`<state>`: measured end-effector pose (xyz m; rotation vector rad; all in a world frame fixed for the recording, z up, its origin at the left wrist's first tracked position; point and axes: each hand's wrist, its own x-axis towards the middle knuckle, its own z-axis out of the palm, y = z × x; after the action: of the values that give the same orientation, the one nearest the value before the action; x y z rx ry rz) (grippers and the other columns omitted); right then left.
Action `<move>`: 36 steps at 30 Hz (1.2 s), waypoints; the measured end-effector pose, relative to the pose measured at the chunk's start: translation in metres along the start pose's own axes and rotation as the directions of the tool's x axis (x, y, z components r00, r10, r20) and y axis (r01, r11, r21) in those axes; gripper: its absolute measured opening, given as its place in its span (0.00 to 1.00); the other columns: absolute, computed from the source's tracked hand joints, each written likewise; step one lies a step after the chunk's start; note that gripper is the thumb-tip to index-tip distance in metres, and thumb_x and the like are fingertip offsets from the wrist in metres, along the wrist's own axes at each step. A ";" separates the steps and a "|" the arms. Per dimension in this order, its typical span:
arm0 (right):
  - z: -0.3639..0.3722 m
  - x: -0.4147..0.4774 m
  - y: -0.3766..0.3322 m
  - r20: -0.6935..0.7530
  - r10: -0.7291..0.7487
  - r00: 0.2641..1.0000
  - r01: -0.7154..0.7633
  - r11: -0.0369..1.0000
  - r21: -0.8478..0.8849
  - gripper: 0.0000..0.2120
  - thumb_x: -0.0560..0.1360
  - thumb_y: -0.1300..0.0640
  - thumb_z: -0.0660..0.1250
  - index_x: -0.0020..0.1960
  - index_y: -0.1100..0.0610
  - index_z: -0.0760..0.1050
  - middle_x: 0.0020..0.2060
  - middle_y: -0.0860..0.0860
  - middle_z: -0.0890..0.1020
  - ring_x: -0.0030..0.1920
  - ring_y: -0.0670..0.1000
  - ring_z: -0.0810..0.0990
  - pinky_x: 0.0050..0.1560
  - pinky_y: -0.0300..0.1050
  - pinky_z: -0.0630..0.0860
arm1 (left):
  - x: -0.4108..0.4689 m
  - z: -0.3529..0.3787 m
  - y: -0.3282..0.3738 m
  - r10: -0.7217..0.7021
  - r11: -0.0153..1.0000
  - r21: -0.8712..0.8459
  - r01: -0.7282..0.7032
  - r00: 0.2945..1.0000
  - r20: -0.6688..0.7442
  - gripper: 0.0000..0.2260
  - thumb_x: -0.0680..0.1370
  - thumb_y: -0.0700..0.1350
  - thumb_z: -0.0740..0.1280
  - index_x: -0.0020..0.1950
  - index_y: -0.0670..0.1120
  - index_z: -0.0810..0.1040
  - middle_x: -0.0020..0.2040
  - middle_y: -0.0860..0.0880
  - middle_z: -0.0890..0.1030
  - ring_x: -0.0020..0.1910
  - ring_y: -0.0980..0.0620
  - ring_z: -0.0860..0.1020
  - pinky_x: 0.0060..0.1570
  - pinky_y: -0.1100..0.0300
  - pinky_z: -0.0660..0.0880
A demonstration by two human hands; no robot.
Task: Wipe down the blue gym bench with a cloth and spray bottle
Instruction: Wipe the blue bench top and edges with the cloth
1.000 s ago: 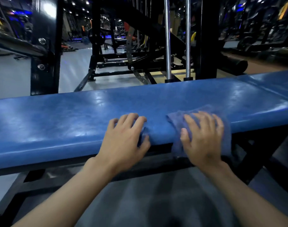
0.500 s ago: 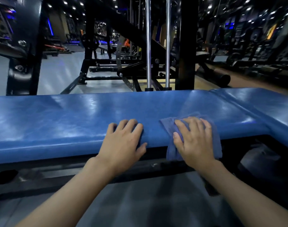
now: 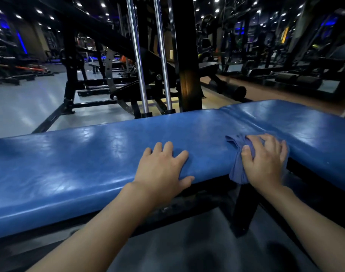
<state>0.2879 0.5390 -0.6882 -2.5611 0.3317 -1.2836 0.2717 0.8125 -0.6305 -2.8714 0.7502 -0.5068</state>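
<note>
The blue gym bench [image 3: 89, 163] runs across the view, with a seam [image 3: 252, 124] between its long pad and a second pad on the right. My left hand [image 3: 163, 169] rests flat on the long pad's near edge, fingers spread and holding nothing. My right hand [image 3: 266, 161] lies over a bunched blue cloth [image 3: 236, 171] at the near edge, just left of the seam. Its fingers are bent and the thumb pinches the cloth, which hangs over the edge. No spray bottle is in view.
Right behind the bench stand a black rack upright [image 3: 187, 65] and two chrome guide rods [image 3: 138, 65]. The bench's black frame leg [image 3: 244, 211] is below my right hand. Grey floor [image 3: 20, 105] opens at the far left, and more gym machines fill the background.
My right hand has slid the cloth to the right along the near edge, up to the seam, and the cloth has bunched under bent fingers. My left hand stayed flat on the pad.
</note>
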 end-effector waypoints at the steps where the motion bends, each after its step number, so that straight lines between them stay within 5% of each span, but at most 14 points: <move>1: 0.001 0.003 0.003 -0.005 0.052 0.999 -0.052 0.999 -0.004 0.24 0.75 0.45 0.55 0.59 0.59 0.78 0.58 0.60 0.75 0.64 0.61 0.70 0.72 0.65 0.52 | 0.000 0.001 -0.001 0.001 1.000 -0.010 -0.001 1.000 -0.003 0.26 0.76 0.69 0.56 0.68 0.56 0.65 0.58 0.48 0.69 0.57 0.44 0.68 0.57 0.50 0.66; 6: 0.002 0.007 -0.008 -0.013 0.262 0.965 -0.260 0.963 0.072 0.28 0.70 0.39 0.57 0.56 0.58 0.78 0.60 0.60 0.76 0.68 0.62 0.69 0.72 0.63 0.51 | 0.000 0.003 -0.003 0.009 0.999 -0.034 -0.010 1.000 -0.030 0.27 0.74 0.70 0.56 0.68 0.57 0.68 0.57 0.48 0.71 0.54 0.44 0.70 0.55 0.50 0.67; 10: -0.002 -0.001 -0.013 0.058 0.251 0.966 -0.255 0.964 0.081 0.32 0.67 0.34 0.57 0.59 0.56 0.76 0.64 0.57 0.73 0.72 0.60 0.62 0.73 0.61 0.47 | -0.002 0.003 -0.001 -0.003 0.999 -0.036 0.002 1.000 -0.013 0.28 0.73 0.71 0.53 0.66 0.57 0.70 0.56 0.48 0.72 0.52 0.43 0.70 0.54 0.50 0.69; 13: -0.003 0.006 -0.013 0.083 0.290 0.953 -0.296 0.953 0.065 0.24 0.70 0.40 0.62 0.60 0.53 0.76 0.63 0.55 0.73 0.71 0.59 0.63 0.72 0.62 0.48 | -0.001 0.000 -0.001 0.025 1.000 -0.016 -0.025 1.000 -0.006 0.28 0.73 0.71 0.52 0.66 0.57 0.69 0.55 0.48 0.72 0.52 0.44 0.71 0.53 0.51 0.69; 16: 0.000 0.017 -0.025 -0.006 0.332 0.943 -0.332 0.943 0.029 0.17 0.71 0.50 0.59 0.52 0.61 0.76 0.53 0.63 0.77 0.59 0.65 0.73 0.65 0.63 0.62 | 0.008 -0.008 -0.009 0.043 0.999 -0.033 -0.043 0.999 0.002 0.29 0.73 0.71 0.43 0.61 0.58 0.71 0.51 0.50 0.74 0.51 0.46 0.73 0.44 0.54 0.67; 21: -0.005 0.077 -0.053 0.062 0.108 0.992 -0.118 0.971 0.209 0.07 0.81 0.55 0.57 0.48 0.59 0.67 0.49 0.61 0.76 0.49 0.62 0.74 0.42 0.48 0.58 | 0.079 -0.019 -0.021 0.007 0.967 -0.254 0.005 0.999 0.045 0.21 0.80 0.63 0.47 0.58 0.55 0.74 0.54 0.50 0.76 0.56 0.46 0.76 0.47 0.52 0.71; 27: 0.032 0.168 -0.072 0.193 -0.135 0.972 0.052 0.922 0.382 0.10 0.81 0.55 0.58 0.54 0.63 0.69 0.47 0.55 0.75 0.47 0.52 0.71 0.41 0.43 0.59 | 0.141 -0.002 -0.057 -0.033 0.952 -0.300 0.065 0.993 0.111 0.16 0.82 0.59 0.53 0.62 0.55 0.74 0.62 0.50 0.73 0.61 0.45 0.75 0.54 0.49 0.73; 31: 0.070 0.202 -0.078 0.259 -0.291 0.921 0.164 0.892 0.421 0.06 0.81 0.55 0.59 0.49 0.58 0.68 0.47 0.54 0.75 0.47 0.55 0.75 0.46 0.52 0.70 | 0.166 0.020 -0.085 -0.056 0.951 -0.289 0.113 0.978 0.200 0.17 0.81 0.60 0.54 0.66 0.56 0.71 0.67 0.49 0.70 0.64 0.44 0.72 0.62 0.45 0.71; 36: 0.127 0.237 -0.090 0.340 -0.348 0.874 0.224 0.908 0.354 0.12 0.80 0.47 0.59 0.58 0.53 0.68 0.51 0.49 0.74 0.52 0.53 0.75 0.55 0.57 0.72 | 0.200 0.042 -0.102 -0.123 0.961 -0.214 0.175 0.964 0.235 0.24 0.78 0.67 0.51 0.72 0.62 0.62 0.73 0.53 0.66 0.71 0.46 0.66 0.67 0.41 0.65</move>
<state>0.5366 0.5648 -0.5543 -2.5736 -0.3231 -0.7780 0.4964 0.8040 -0.5910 -3.1494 0.5942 -0.1161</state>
